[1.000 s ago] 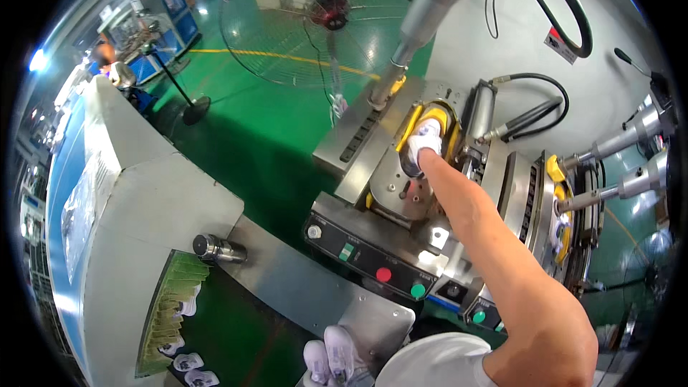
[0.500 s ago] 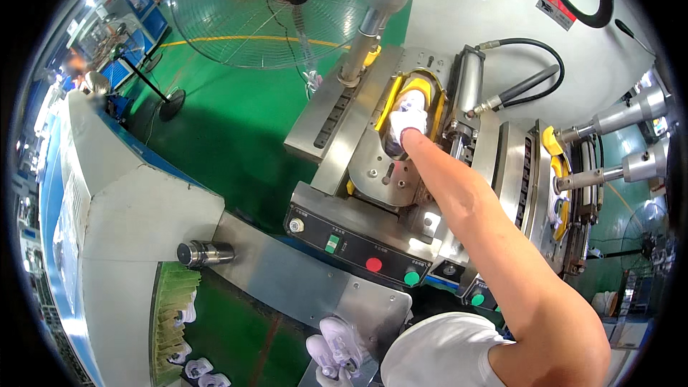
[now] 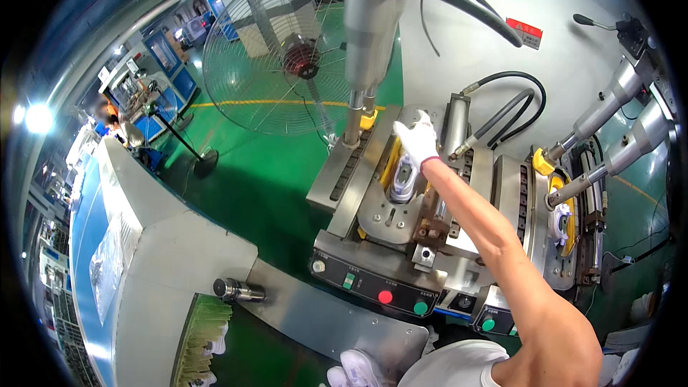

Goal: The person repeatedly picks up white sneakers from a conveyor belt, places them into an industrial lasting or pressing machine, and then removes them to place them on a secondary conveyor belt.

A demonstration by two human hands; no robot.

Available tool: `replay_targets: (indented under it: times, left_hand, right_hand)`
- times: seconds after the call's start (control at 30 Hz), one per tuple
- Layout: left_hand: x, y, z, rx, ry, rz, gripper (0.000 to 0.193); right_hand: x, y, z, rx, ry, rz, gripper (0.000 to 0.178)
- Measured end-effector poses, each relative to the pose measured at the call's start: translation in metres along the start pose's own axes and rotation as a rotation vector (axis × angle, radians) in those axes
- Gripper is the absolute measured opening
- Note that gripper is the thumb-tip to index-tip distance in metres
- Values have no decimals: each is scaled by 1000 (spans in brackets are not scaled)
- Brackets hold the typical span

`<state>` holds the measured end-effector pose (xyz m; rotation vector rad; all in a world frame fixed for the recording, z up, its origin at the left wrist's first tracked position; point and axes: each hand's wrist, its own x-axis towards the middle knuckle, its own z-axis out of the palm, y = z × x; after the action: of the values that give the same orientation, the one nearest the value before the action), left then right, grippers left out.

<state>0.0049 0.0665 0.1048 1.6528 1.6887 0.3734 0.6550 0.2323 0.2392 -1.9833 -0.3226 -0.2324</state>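
Observation:
My right hand, in a white glove, is above the far end of a white and lilac shoe in the nearer press station. Its thumb sticks out to the left and the other fingers stretch away from me, with nothing seen in them. The hand covers the toe end of the shoe and part of the yellow side pad beside it. The shoe lies on a steel plate. At the lower edge, a pair of pale lilac shoes shows next to my white shirt. My left hand is out of view.
A control panel with red and green buttons runs along the machine's front. Vertical press cylinder stands left of my hand. Another station with a shoe is at right. A metal flask and a caged fan are left.
My right hand has come off the shoe's top and moved toward its far end, its fingers now spread. The whole view has tilted up, and the gloved left hand at the lower shoes has left it.

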Motion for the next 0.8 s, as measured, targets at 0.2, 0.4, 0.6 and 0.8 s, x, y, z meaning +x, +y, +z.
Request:
replay_targets:
  times: [0.2,0.4,0.6,0.8]
  left_hand:
    - [122,166,0,-192,21,640,58]
    - [222,439,-24,-223,112,1226,53]
    - [287,649,-23,61,327,1448,49]
    - [329,789,-17,572,885,1575,42]
  right_hand:
    - [91,-132,-56,242,19,-442,72]
    - [134,-182,-61,380,-15,-464,94]
    - [160,-165,-60,341,-370,-537,87]
    - [154,-161,-48,332,-369,-522,72]
